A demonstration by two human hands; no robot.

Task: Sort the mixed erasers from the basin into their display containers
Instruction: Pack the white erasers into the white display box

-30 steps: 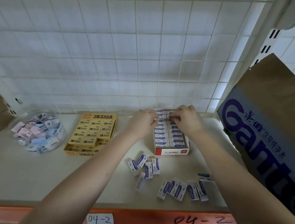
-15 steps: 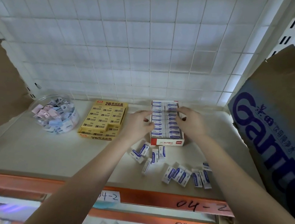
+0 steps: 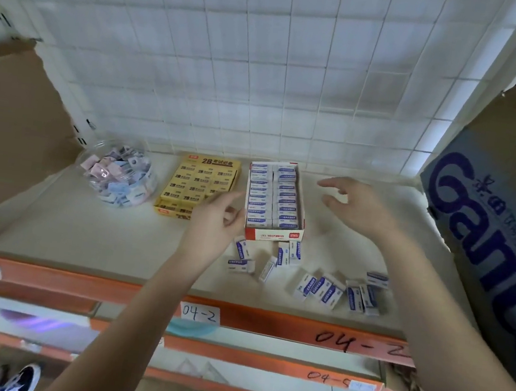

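Note:
A red-and-white display box stands on the shelf, packed with two rows of white-and-blue erasers. Several loose white-and-blue erasers lie scattered in front of it. My left hand hovers just left of the box with loosely curled fingers, holding nothing. My right hand hangs to the right of the box, fingers relaxed and spread, also holding nothing. A yellow box of 2B erasers sits to the left, and a clear round tub of pastel erasers stands further left.
A large blue-printed cardboard carton fills the right side of the shelf. Brown cardboard leans at the left. A white wire grid backs the shelf, and an orange rail labelled 04-2 runs along its front edge.
Both hands have left the top of the white-and-blue eraser box and drawn back and apart, left to the box's left side, right to its right. The camera has pulled back.

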